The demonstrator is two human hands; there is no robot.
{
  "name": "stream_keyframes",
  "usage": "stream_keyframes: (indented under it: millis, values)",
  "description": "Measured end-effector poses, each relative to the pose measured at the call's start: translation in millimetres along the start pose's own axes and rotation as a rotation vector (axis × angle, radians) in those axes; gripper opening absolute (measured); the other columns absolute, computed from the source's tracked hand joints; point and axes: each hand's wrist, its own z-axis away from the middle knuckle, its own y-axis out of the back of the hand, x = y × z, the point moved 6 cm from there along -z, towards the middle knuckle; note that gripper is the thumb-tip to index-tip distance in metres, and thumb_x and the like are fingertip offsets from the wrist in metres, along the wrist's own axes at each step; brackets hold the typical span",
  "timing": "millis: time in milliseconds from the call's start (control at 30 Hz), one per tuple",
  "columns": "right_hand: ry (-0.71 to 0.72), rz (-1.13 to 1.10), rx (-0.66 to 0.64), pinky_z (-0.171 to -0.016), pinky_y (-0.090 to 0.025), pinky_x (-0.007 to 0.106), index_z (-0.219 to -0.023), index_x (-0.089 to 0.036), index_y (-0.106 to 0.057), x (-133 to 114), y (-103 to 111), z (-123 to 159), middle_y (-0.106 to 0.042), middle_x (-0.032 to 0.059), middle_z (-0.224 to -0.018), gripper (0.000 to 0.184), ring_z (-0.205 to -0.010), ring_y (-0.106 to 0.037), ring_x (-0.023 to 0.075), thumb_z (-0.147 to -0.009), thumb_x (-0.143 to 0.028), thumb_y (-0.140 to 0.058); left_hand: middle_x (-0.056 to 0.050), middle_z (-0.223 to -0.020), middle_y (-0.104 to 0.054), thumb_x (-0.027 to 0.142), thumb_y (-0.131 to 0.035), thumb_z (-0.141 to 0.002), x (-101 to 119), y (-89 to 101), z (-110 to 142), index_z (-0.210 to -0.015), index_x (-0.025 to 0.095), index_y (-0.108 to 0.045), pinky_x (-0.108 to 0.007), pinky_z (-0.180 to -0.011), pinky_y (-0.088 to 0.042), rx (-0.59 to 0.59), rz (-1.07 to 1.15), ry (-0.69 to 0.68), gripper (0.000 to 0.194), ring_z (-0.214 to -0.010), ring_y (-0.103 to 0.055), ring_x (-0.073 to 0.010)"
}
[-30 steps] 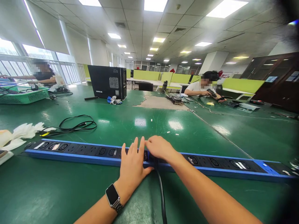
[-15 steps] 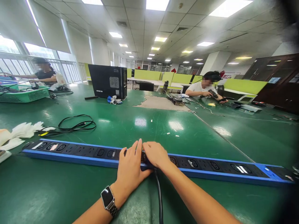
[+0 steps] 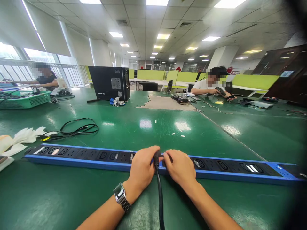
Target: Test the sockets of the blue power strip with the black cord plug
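Note:
A long blue and black power strip (image 3: 96, 156) lies across the table in front of me, its sockets facing up. Midway along it, a black plug (image 3: 156, 157) is pinched between the thumb and fingers of my left hand (image 3: 143, 164). From the plug, a thick black cable (image 3: 160, 198) runs down towards me. My right hand (image 3: 181, 166) is just right of the plug, over the strip, with its fingers curled together. What those fingertips pinch is too small to make out. The strip's surface under both hands is partly hidden.
A looped black cable (image 3: 79, 129) and white gloves (image 3: 27, 135) lie at the left. Farther back are a green basket (image 3: 28, 99), a black computer case (image 3: 109, 83) and blue-white gloves (image 3: 117, 102). A co-worker (image 3: 211, 84) handles a dark tool across the table; another person sits far left.
My left hand has gone from lying spread on the strip to pinching the plug. My right hand has come off the plug and shifted slightly right, its fingers still curled.

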Motion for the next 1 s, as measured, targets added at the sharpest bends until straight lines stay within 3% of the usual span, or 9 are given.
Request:
stream_keyframes:
  millis: [100, 233, 367, 600, 700, 767, 867, 933, 1000]
  values:
    - [-0.001, 0.000, 0.007, -0.071, -0.034, 0.031, -0.079, -0.022, -0.064, -1.3, 1.9, -0.6, -0.069, 0.0024, -0.080, 0.035, -0.080, -0.060, 0.0191, -0.098, -0.034, -0.037, -0.007, -0.113, -0.070, 0.036, -0.049, -0.094, -6.5, 27.3, -8.2, -0.121, 0.022, -0.056, -0.034, -0.088, -0.052, 0.169, 0.106, 0.120, 0.031, -0.097, -0.066, -0.0200]
    - [-0.017, -0.021, 0.012, -0.070, -0.033, 0.030, -0.079, -0.022, -0.064, 0.7, 3.1, 1.3, -0.069, 0.0023, -0.080, 0.037, -0.078, -0.060, 0.0188, -0.098, -0.036, -0.036, -0.007, -0.107, -0.071, 0.047, -0.046, -0.093, -37.4, 75.2, 1.4, -0.118, 0.020, -0.056, -0.034, -0.080, -0.053, 0.272, -0.013, 0.227, 0.038, -0.088, -0.068, -0.0207]
    - [-0.022, -0.035, 0.012, -0.070, -0.034, 0.031, -0.079, -0.022, -0.066, 1.0, 2.9, 1.5, -0.070, 0.0024, -0.081, 0.036, -0.078, -0.060, 0.0191, -0.097, -0.036, -0.038, -0.004, -0.091, -0.073, 0.050, -0.049, -0.089, -76.8, 100.5, 25.2, -0.113, 0.020, -0.055, -0.032, -0.073, -0.054, 0.149, -0.135, 0.269, 0.039, -0.076, -0.068, -0.0191]
    - [-0.019, -0.046, 0.014, -0.071, -0.036, 0.031, -0.082, -0.022, -0.066, 2.7, 0.3, 0.6, -0.071, 0.0024, -0.083, 0.035, -0.079, -0.060, 0.0199, -0.097, -0.038, -0.039, -0.008, -0.109, -0.072, 0.042, -0.055, -0.088, -74.9, 88.0, 31.8, -0.110, 0.023, -0.065, -0.039, -0.093, -0.051, -0.099, -0.244, -0.021, 0.031, -0.102, -0.066, -0.0234]
    - [-0.020, -0.050, 0.019, -0.072, -0.036, 0.032, -0.083, -0.022, -0.067, 2.9, -0.4, 0.4, -0.071, 0.0027, -0.083, 0.035, -0.080, -0.061, 0.0203, -0.096, -0.039, -0.039, -0.008, -0.115, -0.071, 0.035, -0.054, -0.087, -78.5, 90.5, 30.0, -0.117, 0.024, -0.065, -0.040, -0.099, -0.048, -0.198, -0.211, -0.040, 0.034, -0.109, -0.063, -0.0234]
    - [-0.027, -0.050, 0.024, -0.072, -0.036, 0.032, -0.084, -0.022, -0.067, 3.1, -0.3, 0.4, -0.071, 0.0027, -0.083, 0.035, -0.080, -0.061, 0.0205, -0.096, -0.039, -0.039, -0.007, -0.120, -0.069, 0.031, -0.051, -0.083, -84.0, 96.2, 24.2, -0.120, 0.024, -0.064, -0.040, -0.102, -0.046, -0.275, -0.122, 0.010, 0.040, -0.112, -0.062, -0.0227]
    - [-0.038, -0.047, 0.027, -0.071, -0.036, 0.031, -0.084, -0.022, -0.067, 3.4, 0.2, 0.7, -0.071, 0.0026, -0.083, 0.034, -0.080, -0.060, 0.0202, -0.096, -0.039, -0.041, -0.005, -0.116, -0.071, 0.032, -0.039, -0.082, -87.6, 98.5, 3.1, -0.116, 0.022, -0.066, -0.037, -0.099, -0.048, -0.398, -0.003, 0.217, 0.044, -0.109, -0.064, -0.0209]
    - [-0.040, -0.041, 0.029, -0.071, -0.036, 0.031, -0.084, -0.022, -0.067, 3.1, 0.9, 0.9, -0.070, 0.0026, -0.082, 0.033, -0.079, -0.060, 0.0200, -0.096, -0.039, -0.041, -0.006, -0.105, -0.075, 0.041, -0.030, -0.088, -80.9, 93.3, -16.0, -0.104, 0.021, -0.070, -0.035, -0.091, -0.051, -0.428, -0.065, 0.343, 0.048, -0.101, -0.067, -0.0221]
    - [-0.036, -0.034, 0.031, -0.071, -0.036, 0.031, -0.084, -0.022, -0.067, 2.6, 1.7, 1.4, -0.070, 0.0028, -0.083, 0.033, -0.080, -0.060, 0.0200, -0.096, -0.039, -0.041, -0.010, -0.093, -0.075, 0.054, -0.025, -0.090, -68.8, 80.4, -32.0, -0.085, 0.019, -0.072, -0.037, -0.082, -0.052, -0.487, -0.278, 0.379, 0.059, -0.090, -0.069, -0.0261]
